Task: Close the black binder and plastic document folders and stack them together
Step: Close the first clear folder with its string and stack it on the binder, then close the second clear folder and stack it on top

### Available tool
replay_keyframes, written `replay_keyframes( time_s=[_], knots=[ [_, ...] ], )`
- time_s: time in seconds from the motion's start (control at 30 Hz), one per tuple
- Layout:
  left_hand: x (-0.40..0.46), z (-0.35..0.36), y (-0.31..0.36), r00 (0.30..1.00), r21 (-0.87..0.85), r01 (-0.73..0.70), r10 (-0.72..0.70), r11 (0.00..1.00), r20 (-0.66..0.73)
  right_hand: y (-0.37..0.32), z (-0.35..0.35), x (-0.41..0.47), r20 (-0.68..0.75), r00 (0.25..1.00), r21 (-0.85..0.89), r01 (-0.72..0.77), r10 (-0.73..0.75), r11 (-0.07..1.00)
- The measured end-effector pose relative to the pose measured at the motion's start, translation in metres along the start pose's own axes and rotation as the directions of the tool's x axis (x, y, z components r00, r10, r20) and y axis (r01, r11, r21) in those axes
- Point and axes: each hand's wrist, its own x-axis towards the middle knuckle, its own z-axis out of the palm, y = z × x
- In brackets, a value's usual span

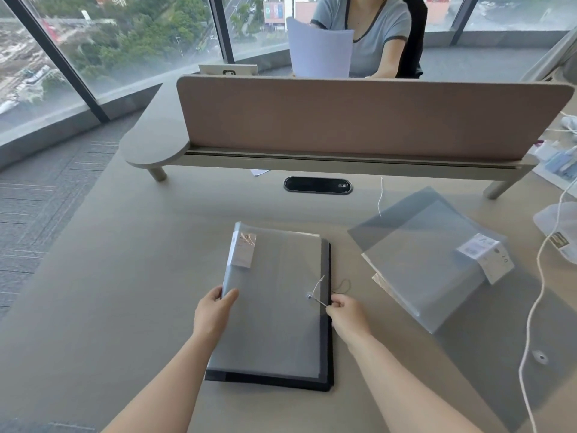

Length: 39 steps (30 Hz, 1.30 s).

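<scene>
A translucent plastic document folder (274, 307) lies on top of the closed black binder (268, 380) in the middle of the desk. My left hand (214, 310) grips the folder's left edge. My right hand (346, 314) pinches the white closure string (319, 292) that runs from the folder's round button. A second translucent folder (427, 260) lies to the right with its flap open and papers showing at its lower edge. A white label sits on each folder.
A brown divider screen (359, 117) on a raised shelf crosses the desk behind the folders, with a black cable port (318, 185) below it. White cables (537, 307) and a plastic bag lie at the right edge. A person holding paper sits beyond the screen.
</scene>
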Motion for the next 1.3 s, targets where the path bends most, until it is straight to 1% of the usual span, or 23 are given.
replay_keyframes(
  time_s=[0.23,0.3,0.4,0.43,0.5,0.57,0.67,0.77,0.83,1.0,1.17,1.3],
  knots=[
    [0.001,0.000,0.004,0.999,0.038,-0.021,0.019,0.999,0.027,-0.001,0.001,-0.001,-0.016,1.000,0.090,-0.021,0.022,0.996],
    [0.004,-0.001,0.005,0.999,0.091,-0.051,0.053,0.995,-0.013,0.000,-0.004,-0.002,-0.060,0.998,0.113,-0.028,0.035,0.993],
    [0.003,0.000,0.015,0.973,0.183,-0.127,0.158,0.975,-0.165,0.001,-0.015,-0.005,-0.146,0.987,0.113,-0.053,0.069,0.992],
    [0.001,0.004,0.021,0.960,0.212,-0.166,0.207,0.963,-0.189,0.001,-0.021,-0.005,-0.171,0.983,0.112,-0.055,0.073,0.992],
    [-0.004,0.017,0.036,0.936,0.257,-0.252,0.302,0.933,-0.182,0.000,-0.034,-0.007,-0.208,0.975,0.116,-0.048,0.071,0.992],
    [-0.010,0.035,0.050,0.914,0.290,-0.336,0.384,0.896,-0.128,0.000,-0.049,-0.006,-0.244,0.968,0.137,-0.030,0.063,0.990],
    [-0.017,0.065,0.070,0.883,0.300,-0.440,0.468,0.847,-0.027,-0.002,-0.073,0.000,-0.294,0.955,0.163,0.014,0.035,0.986],
    [-0.026,0.101,0.090,0.850,0.306,-0.514,0.525,0.801,0.054,-0.003,-0.102,0.007,-0.332,0.943,0.120,0.054,-0.011,0.991],
    [-0.035,0.129,0.100,0.832,0.314,-0.548,0.544,0.775,0.108,0.001,-0.126,0.012,-0.335,0.942,0.090,0.047,-0.014,0.995],
    [-0.063,0.207,0.116,0.817,0.312,-0.576,0.517,0.755,0.257,0.018,-0.191,0.029,-0.323,0.946,0.123,0.049,-0.007,0.991],
    [-0.088,0.282,0.121,0.784,0.331,-0.607,0.476,0.723,0.398,0.034,-0.252,0.048,-0.384,0.921,0.068,0.096,-0.062,0.993],
    [-0.097,0.325,0.125,0.765,0.381,-0.628,0.448,0.679,0.462,0.043,-0.289,0.067,-0.380,0.919,0.012,0.117,-0.104,0.993]
  ],
)
